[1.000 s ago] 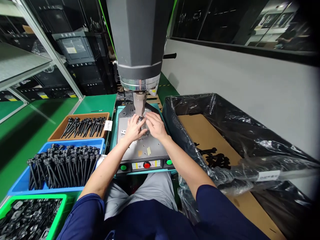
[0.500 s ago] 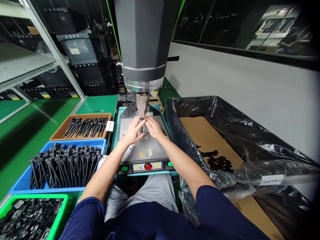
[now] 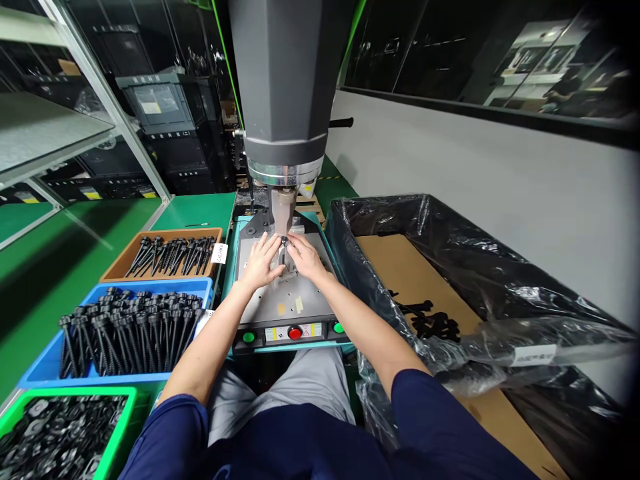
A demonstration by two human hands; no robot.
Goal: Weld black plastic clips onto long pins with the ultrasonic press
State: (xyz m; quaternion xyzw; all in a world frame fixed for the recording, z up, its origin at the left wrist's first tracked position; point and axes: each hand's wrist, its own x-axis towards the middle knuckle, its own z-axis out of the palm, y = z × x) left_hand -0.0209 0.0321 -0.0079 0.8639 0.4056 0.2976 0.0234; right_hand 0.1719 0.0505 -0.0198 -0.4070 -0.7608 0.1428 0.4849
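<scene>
left hand (image 3: 259,265) and right hand (image 3: 307,259) have fingers stretched out, can't tell if either grip's really holding the small shiny black part (image 3: 285,241) between them, below the tapered greyish metal tool (image 3: 283,212)

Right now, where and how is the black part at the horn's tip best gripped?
I'd pinch the black part by its dark head, from both sides. The horn stands right over it, so coming from above looks blocked; the left hand and right hand flank it. Its finer shape is too small to tell.
</scene>
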